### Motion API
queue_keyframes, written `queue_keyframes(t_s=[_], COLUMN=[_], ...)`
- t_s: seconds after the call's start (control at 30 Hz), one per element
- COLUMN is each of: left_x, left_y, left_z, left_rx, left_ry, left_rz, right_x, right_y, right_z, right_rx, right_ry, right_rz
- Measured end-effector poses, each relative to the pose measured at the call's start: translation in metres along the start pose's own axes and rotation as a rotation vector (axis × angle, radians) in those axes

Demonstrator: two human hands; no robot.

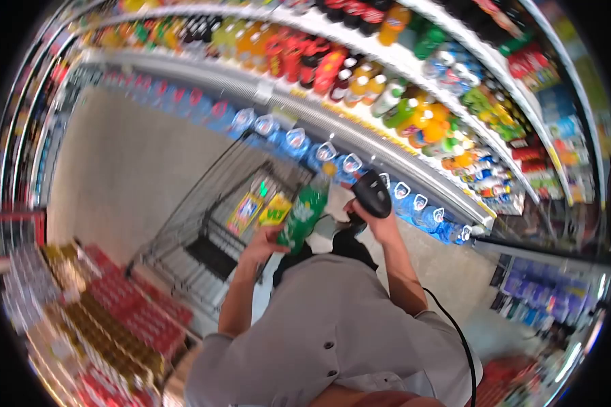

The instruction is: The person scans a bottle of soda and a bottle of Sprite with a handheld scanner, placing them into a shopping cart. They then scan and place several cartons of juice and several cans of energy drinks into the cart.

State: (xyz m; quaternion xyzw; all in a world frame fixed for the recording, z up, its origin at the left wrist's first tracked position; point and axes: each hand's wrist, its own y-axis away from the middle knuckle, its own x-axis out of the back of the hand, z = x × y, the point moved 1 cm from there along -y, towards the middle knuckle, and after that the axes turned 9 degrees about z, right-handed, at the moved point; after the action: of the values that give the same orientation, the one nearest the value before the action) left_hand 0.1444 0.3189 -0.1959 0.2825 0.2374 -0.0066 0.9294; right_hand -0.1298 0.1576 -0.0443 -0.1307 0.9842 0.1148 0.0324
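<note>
A large green bottle (304, 217) with a yellowish cap is gripped near its base by my left hand (266, 243), tilted with its cap end pointing up and right. My right hand (368, 216) is closed around a black handheld scanner (373, 194), just right of the bottle. Left of the bottle stands a wire shopping cart (214, 216). Inside it lie a yellow and green packet (274, 209) and a yellow packet with pink parts (246, 212).
Shelves of drink bottles (319, 68) curve across the top. Large blue water jugs (295, 143) line the floor below them. Stacked red and gold cases (125, 298) stand at lower left. A black cable (455, 325) hangs at my right side. Purple packs (546, 288) sit at right.
</note>
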Motion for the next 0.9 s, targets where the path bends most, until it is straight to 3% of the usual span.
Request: queue_keyframes(t_s=[0.03, 0.13, 0.23, 0.27, 0.3, 0.37, 0.43, 0.5, 0.53, 0.57, 0.7, 0.77, 0.9], left_x=[-0.014, -0.056, -0.103, -0.117, -0.135, -0.171, -0.194, -0.231, -0.247, -0.263, -0.324, -0.333, -0.381], left_y=[-0.007, -0.033, -0.057, -0.062, -0.072, -0.086, -0.108, -0.117, -0.124, -0.133, -0.167, -0.197, -0.23], left_z=[0.005, 0.009, 0.017, 0.022, 0.024, 0.022, 0.02, 0.032, 0.03, 0.031, 0.037, 0.019, 0.025], left_rx=[0.003, -0.01, 0.01, 0.066, 0.075, -0.168, -0.206, -0.179, -0.183, -0.202, -0.136, 0.212, 0.187], left_ry=[-0.048, -0.148, -0.19, -0.268, -0.292, -0.261, -0.438, -0.437, -0.448, -0.464, -0.641, -0.358, -0.534], left_rz=[-0.052, -0.119, -0.181, -0.163, -0.168, -0.233, -0.239, -0.252, -0.255, -0.271, -0.412, -0.237, -0.432], right_x=[0.007, 0.048, 0.097, 0.111, 0.126, 0.163, 0.195, 0.235, 0.239, 0.254, 0.309, 0.337, 0.364], right_y=[0.002, 0.001, 0.0, 0.0, -0.002, 0.0, -0.001, -0.008, -0.012, -0.015, -0.013, -0.012, -0.014], right_z=[0.0, 0.008, -0.001, -0.007, -0.008, 0.002, 0.007, 0.028, 0.02, 0.016, 0.028, 0.033, 0.032], right_rx=[-0.01, 0.043, 0.006, 0.173, 0.175, 0.146, 0.063, -0.105, 0.028, 0.065, 0.082, 0.109, 0.063], right_ry=[-0.12, -0.08, 0.007, 0.011, -0.009, -0.041, -0.023, -0.06, -0.298, -0.346, -0.426, -0.433, -0.405], right_rz=[0.055, 0.189, 0.18, 0.199, 0.215, 0.338, 0.547, 0.584, 0.584, 0.565, 0.651, 0.679, 0.697])
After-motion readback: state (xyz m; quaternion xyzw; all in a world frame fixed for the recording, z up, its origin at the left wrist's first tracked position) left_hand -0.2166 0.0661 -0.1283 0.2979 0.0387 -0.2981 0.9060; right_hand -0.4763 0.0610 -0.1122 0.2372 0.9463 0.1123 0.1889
